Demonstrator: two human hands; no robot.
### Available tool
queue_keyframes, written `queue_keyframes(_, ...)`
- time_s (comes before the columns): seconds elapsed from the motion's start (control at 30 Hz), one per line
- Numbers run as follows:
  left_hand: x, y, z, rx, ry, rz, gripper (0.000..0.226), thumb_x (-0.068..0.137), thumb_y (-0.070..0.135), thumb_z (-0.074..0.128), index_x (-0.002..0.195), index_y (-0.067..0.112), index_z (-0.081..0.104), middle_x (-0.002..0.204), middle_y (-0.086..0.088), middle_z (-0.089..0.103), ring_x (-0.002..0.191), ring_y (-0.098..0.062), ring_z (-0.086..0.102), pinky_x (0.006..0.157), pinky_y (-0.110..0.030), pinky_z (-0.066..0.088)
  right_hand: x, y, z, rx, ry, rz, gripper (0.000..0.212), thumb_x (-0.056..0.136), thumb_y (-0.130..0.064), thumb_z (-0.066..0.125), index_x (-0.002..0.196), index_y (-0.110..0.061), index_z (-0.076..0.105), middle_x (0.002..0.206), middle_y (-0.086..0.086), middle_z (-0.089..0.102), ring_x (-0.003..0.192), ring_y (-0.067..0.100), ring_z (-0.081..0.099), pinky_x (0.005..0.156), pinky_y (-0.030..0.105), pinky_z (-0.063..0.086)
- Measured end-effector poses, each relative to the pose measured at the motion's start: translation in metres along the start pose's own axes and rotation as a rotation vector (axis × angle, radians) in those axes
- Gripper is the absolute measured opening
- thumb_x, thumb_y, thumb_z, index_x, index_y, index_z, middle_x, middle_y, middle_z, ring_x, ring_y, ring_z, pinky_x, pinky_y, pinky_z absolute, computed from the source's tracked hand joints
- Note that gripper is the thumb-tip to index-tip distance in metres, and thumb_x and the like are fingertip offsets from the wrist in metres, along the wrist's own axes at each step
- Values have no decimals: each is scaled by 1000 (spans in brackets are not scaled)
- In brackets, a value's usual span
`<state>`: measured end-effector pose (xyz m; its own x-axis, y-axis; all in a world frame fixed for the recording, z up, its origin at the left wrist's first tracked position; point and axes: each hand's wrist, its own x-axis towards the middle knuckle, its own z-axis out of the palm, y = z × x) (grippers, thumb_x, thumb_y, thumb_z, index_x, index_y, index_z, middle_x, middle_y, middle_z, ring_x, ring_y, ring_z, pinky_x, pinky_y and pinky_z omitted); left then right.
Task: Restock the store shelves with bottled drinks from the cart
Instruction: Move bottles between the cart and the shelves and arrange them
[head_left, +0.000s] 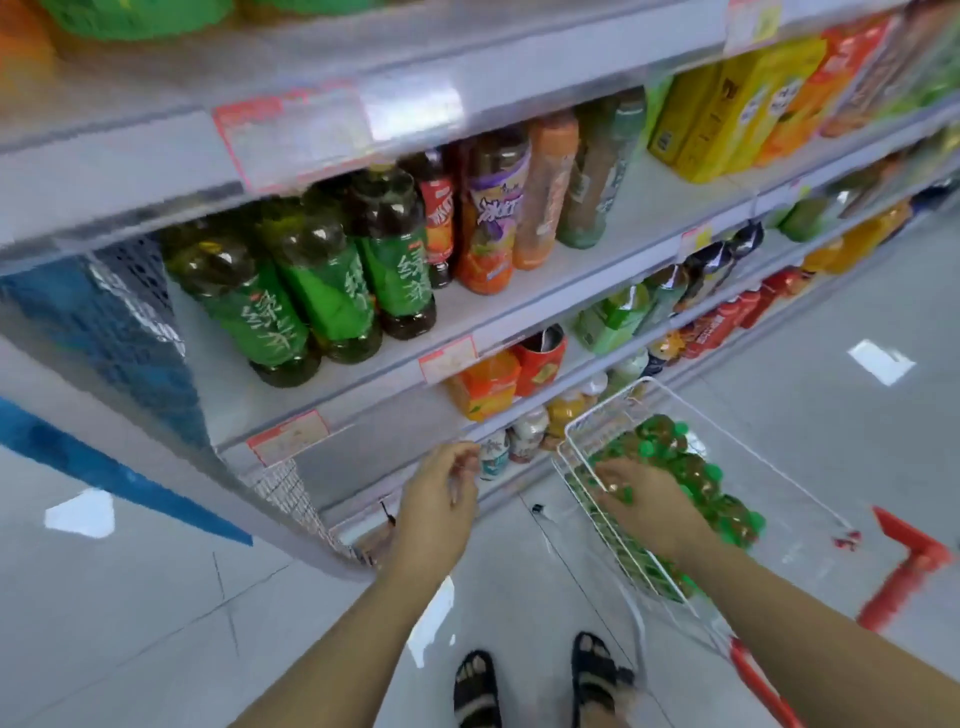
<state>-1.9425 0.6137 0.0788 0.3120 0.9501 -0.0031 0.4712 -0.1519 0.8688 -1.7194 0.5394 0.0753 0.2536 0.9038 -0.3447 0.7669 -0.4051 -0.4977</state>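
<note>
Head view, one entry.

Item: bottles, green caps, brown drink, packed upright in the cart, which stands on the floor just beside the lower shelves.

Right hand: reaches into the cart at its near-left corner, palm down on the caps and fingers bent among them. Whether they have closed round a bottle cannot be told.

Left hand: hangs between cart and shelving, near the front edge of a low shelf, with fingers loosely curled. Nothing is seen in it.

Destination, as judged: the shelf where three green-label bottles stand towards the left end, with bare board showing at the front-left corner.

Step in hand: picking stock from the cart. No bottle is lifted yet.

Next move calls for: a firm hold round one neck, a straight lift clear of its neighbours and the wire rim, then a carry up and left to that shelf, label forward. The free hand could steady the row.
</note>
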Motion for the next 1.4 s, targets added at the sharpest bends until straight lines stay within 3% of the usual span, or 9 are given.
queue_keyframes(0.2, -3, -22, 80, 14, -241, -68, 22, 95, 13, 49, 113, 20, 60, 98, 10, 60, 90, -5, 56, 70, 0, 36, -46, 98, 26, 76, -63, 372, 34, 86, -19, 64, 120, -15, 61, 118, 4, 64, 109, 24, 60, 92, 32, 46)
queue_keyframes(0.43, 6, -52, 183, 66, -431, -62, 29, 89, 1, 50, 106, 22, 61, 90, 11, 60, 81, -4, 57, 69, 0, 35, -61, 179, 42, 124, -9, 492, 38, 88, -18, 60, 126, -19, 56, 121, 0, 62, 106, 15, 57, 95, 24, 40)
queue_keyframes(0.63, 50, -88, 258, 170, -487, 81, 25, 91, 5, 50, 111, 14, 63, 102, 3, 63, 91, -11, 56, 73, -3, 34, -25, 228, 59, 192, 64, 452, 40, 91, -22, 57, 130, -15, 51, 125, 2, 59, 110, 14, 56, 93, 21, 38)
queue_keyframes(0.77, 93, -120, 289, 369, -530, 353, 29, 89, 12, 55, 117, 16, 60, 115, -5, 55, 108, -22, 50, 93, -31, 39, 33, 246, 75, 160, 101, 356, 45, 90, -27, 58, 133, -19, 47, 128, 2, 57, 111, 15, 56, 95, 27, 42)
queue_keyframes(0.87, 120, -142, 308, 516, -506, 495, 34, 90, 28, 54, 123, 20, 56, 120, -5, 53, 112, -26, 48, 98, -38, 33, 83, 251, 86, 95, 152, 233, 47, 90, -27, 58, 135, -19, 46, 132, 3, 54, 115, 18, 54, 95, 27, 40)
queue_keyframes(0.97, 130, -166, 323, 616, -441, 573, 57, 86, 53, 24, 127, 26, 53, 123, 0, 54, 118, -23, 48, 109, -44, 14, 128, 256, 98, -30, 244, 127, 54, 87, -28, 60, 137, -18, 42, 135, 7, 51, 119, 22, 51, 99, 31, 40)
queue_keyframes(1.1, 132, -184, 332, 640, -340, 661, 72, 80, 56, 0, 129, 36, 49, 122, 6, 51, 122, -17, 43, 108, -39, 0, 171, 263, 107, -153, 301, 27, 71, 85, -31, 63, 145, -23, 26, 140, 14, 43, 123, 30, 46, 103, 37, 38)
queue_keyframes(1.27, 131, -187, 335, 625, -328, 640, 44, 96, 45, 15, 130, 41, 43, 123, 9, 48, 121, -15, 42, 113, -49, 7, 193, 259, 102, -368, 143, 28, 61, 89, -37, 57, 142, -17, 35, 145, 13, 40, 130, 28, 41, 108, 38, 33)
queue_keyframes(1.4, 124, -185, 329, 602, -338, 651, 40, 99, 41, 18, 129, 39, 44, 122, 9, 49, 121, -17, 43, 114, -49, 5, 195, 252, 104, -418, 164, 60, 56, 90, -34, 57, 139, -14, 40, 142, 12, 44, 127, 28, 44, 108, 39, 35)
